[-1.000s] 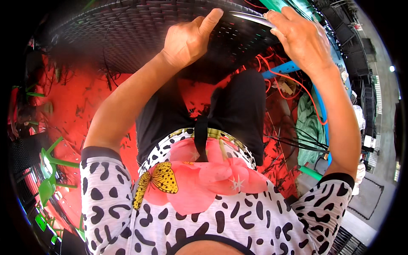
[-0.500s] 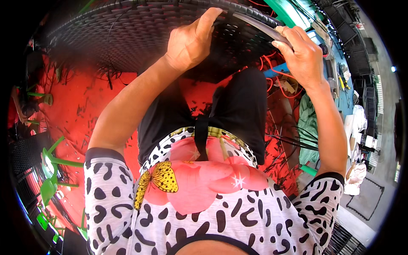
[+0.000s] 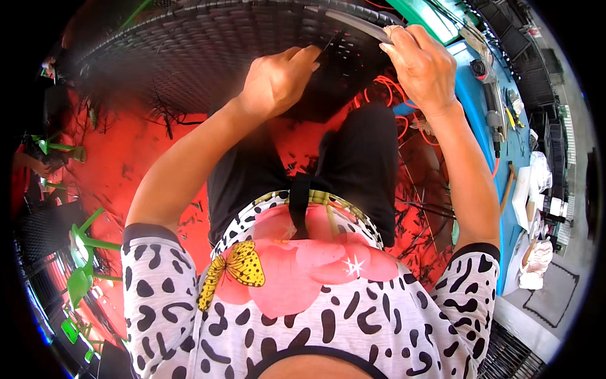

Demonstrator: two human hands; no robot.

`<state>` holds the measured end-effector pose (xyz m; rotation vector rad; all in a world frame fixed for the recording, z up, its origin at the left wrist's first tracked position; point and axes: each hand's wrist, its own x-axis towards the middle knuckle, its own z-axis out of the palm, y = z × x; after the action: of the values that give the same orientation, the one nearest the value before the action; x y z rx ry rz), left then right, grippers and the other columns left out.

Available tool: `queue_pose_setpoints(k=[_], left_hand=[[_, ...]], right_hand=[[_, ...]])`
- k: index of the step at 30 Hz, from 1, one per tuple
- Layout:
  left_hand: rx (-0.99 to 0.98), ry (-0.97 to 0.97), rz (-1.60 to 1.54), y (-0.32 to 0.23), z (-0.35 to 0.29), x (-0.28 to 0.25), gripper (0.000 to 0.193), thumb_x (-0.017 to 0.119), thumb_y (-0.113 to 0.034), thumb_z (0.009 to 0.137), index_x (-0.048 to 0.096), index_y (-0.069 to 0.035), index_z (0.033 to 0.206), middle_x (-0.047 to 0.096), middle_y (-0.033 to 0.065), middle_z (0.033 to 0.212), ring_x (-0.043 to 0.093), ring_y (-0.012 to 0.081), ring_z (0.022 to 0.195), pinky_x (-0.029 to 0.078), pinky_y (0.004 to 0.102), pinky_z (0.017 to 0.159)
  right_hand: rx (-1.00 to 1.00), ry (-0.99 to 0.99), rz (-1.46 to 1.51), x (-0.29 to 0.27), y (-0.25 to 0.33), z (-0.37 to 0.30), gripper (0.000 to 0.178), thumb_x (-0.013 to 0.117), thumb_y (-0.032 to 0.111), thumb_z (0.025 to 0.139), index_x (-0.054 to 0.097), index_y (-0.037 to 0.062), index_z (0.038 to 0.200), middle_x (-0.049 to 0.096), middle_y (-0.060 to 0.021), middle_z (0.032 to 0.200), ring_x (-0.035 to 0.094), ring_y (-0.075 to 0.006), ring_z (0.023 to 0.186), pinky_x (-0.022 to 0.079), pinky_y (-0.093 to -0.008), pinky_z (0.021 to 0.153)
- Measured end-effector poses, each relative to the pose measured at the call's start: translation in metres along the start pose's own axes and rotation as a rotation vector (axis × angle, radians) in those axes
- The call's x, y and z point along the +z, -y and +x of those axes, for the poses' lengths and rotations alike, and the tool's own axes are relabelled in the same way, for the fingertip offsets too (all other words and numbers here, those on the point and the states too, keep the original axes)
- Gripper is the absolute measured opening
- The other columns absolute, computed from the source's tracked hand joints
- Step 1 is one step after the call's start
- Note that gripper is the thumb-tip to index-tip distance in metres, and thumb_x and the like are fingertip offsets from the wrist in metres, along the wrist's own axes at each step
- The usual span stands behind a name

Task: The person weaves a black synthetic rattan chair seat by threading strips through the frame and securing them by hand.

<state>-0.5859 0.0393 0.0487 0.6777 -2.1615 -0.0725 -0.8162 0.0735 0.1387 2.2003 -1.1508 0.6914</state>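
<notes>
A large black woven wicker panel (image 3: pixel 208 57) fills the upper part of the head view, its curved rim along the top. My left hand (image 3: pixel 278 82) is closed just below the rim, in front of the weave, pinching a thin dark strand (image 3: pixel 329 42) that runs up from the fingertips. Along the rim lies a grey flat strip (image 3: pixel 356 24). My right hand (image 3: pixel 423 68) grips this strip at its right end, thumb below and fingers over it. Where the strand's far end goes I cannot make out.
Dark scraps litter the red floor (image 3: pixel 126 170). On the right, a blue table (image 3: pixel 510 142) bears a corded power tool (image 3: pixel 493 114) and a yellow-handled tool (image 3: pixel 510 119). Orange hose (image 3: pixel 385 88) coils beyond my right knee. A green stool-like piece (image 3: pixel 82 252) stands at left.
My left hand has come down off the rim, drawing the dark strand out. My right hand has shifted left and slightly down along the strip. More of the blue table shows.
</notes>
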Motion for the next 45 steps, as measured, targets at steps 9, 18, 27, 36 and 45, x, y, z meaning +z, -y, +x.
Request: queue_pose_setpoints(k=[9,18,27,36,45], left_hand=[[-0.100,0.002,0.145,0.023,0.013,-0.040,0.074,0.069,-0.008,0.076,0.030,0.003,0.138,0.060,0.0130,0.065,0.059,0.0292,0.053,0.046,0.0391,0.047],[0.004,0.044,0.427,0.012,0.017,-0.051,0.062,0.068,-0.007,0.078,0.039,0.014,0.129,0.060,0.0239,0.097,0.056,0.0313,0.058,0.047,0.0380,0.057],[-0.241,0.168,-0.230,-0.043,-0.025,-0.057,0.025,0.063,0.003,0.080,0.056,0.001,0.105,0.062,0.0176,0.083,0.063,0.0319,0.072,0.050,0.0340,0.064],[-0.792,0.552,-0.205,-0.030,-0.120,-0.108,0.006,0.057,-0.001,0.083,0.060,0.002,0.087,0.057,0.0113,0.068,0.057,0.0185,0.059,0.046,0.0308,0.055],[-0.196,0.333,-0.185,-0.063,-0.070,-0.098,0.009,0.060,0.007,0.076,0.058,0.002,0.082,0.054,0.0159,0.071,0.056,0.0348,0.065,0.045,0.0380,0.057]], right_hand=[[-0.220,-0.020,0.056,-0.012,-0.009,0.005,0.026,0.075,0.009,0.066,0.067,0.0058,0.090,0.055,-0.0028,0.081,0.056,-0.0205,0.076,0.047,-0.0315,0.065],[-0.150,-0.146,0.017,0.015,0.002,0.006,0.027,0.077,0.011,0.064,0.066,0.0095,0.089,0.056,0.0000,0.084,0.056,-0.0201,0.078,0.047,-0.0321,0.067],[-0.152,-0.047,0.452,0.024,0.084,-0.011,0.027,0.057,0.015,0.081,0.062,0.0063,0.106,0.061,-0.0043,0.095,0.059,-0.0220,0.093,0.046,-0.0336,0.078],[-0.166,0.117,0.250,0.001,0.068,-0.037,0.017,0.065,0.020,0.075,0.065,0.0099,0.089,0.058,-0.0017,0.085,0.057,-0.0198,0.091,0.041,-0.0387,0.081],[-0.181,0.237,0.471,-0.019,0.092,-0.040,0.009,0.056,0.015,0.076,0.061,0.0083,0.080,0.056,-0.0050,0.069,0.056,-0.0214,0.063,0.044,-0.0345,0.065]])
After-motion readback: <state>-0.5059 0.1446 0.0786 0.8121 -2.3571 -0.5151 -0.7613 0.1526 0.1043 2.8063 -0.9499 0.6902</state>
